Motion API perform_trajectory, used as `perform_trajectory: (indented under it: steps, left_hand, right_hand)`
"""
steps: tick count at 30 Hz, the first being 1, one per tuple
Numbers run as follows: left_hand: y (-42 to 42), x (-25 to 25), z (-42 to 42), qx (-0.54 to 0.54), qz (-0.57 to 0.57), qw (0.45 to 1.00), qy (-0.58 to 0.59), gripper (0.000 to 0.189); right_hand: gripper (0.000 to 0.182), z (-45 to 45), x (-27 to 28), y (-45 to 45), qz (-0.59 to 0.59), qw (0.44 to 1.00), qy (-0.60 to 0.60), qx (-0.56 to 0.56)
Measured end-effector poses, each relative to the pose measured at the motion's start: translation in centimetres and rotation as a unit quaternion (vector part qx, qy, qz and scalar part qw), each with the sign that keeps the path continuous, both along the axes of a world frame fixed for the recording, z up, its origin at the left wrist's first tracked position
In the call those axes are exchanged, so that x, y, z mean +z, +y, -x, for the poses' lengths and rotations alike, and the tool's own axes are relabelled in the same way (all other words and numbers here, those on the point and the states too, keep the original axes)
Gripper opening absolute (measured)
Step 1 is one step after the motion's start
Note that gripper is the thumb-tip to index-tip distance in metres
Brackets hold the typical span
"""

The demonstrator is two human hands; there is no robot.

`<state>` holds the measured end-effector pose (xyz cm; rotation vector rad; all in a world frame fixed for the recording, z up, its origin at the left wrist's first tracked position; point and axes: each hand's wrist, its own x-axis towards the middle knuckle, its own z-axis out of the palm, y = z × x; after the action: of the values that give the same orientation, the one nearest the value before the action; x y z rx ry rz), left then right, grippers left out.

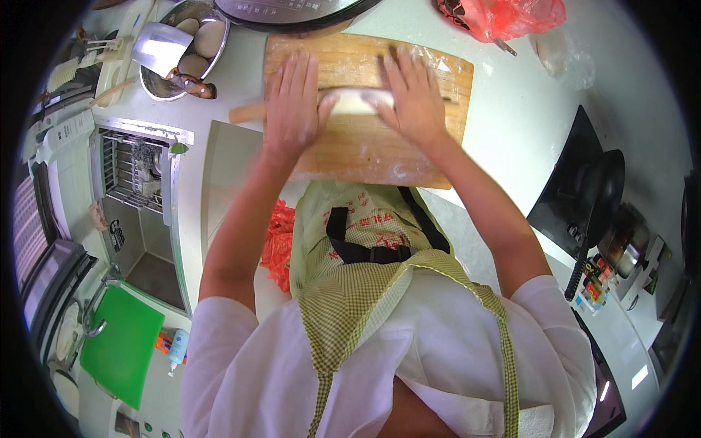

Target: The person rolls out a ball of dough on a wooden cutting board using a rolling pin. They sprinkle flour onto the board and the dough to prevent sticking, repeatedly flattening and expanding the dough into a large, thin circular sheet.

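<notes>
A wooden rolling pin (247,113) lies crosswise over a floured wooden board (361,148). White dough (357,102) shows around the pin's middle, between my hands; it appears wrapped on the pin, though blur leaves this unsure. My left hand (293,101) rests flat over the pin's left part, fingers stretched forward and thumb at the dough. On the other side, my right hand (413,93) lies over the pin with its fingers spread and its thumb against the dough. Both palms hide parts of the pin.
A steel bowl (223,52) holds several pale dough balls, with a cleaver (161,48) across it. A round black appliance (296,16) stands beyond the board. Red plastic bags (509,19) lie at right. The sink (145,241) is left; a frying pan (601,186) sits right.
</notes>
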<state>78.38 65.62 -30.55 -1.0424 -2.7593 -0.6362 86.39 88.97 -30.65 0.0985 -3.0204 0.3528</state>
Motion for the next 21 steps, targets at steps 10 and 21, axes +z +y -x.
perform_trajectory:
  steps: [10, 21]
  left_hand:
    - [-1.9, 0.2, -2.1, 0.007, 0.028, 1.0, -0.01, 0.067]
    - [-6.8, 0.4, -12.6, -0.035, 0.054, 0.989, -0.13, 0.073]
  right_hand:
    - [0.088, -1.0, 0.4, 0.0, -0.01, 1.0, -0.024, 0.013]
    - [0.085, -12.6, 1.1, -2.0, 0.058, 0.992, -0.085, 0.078]
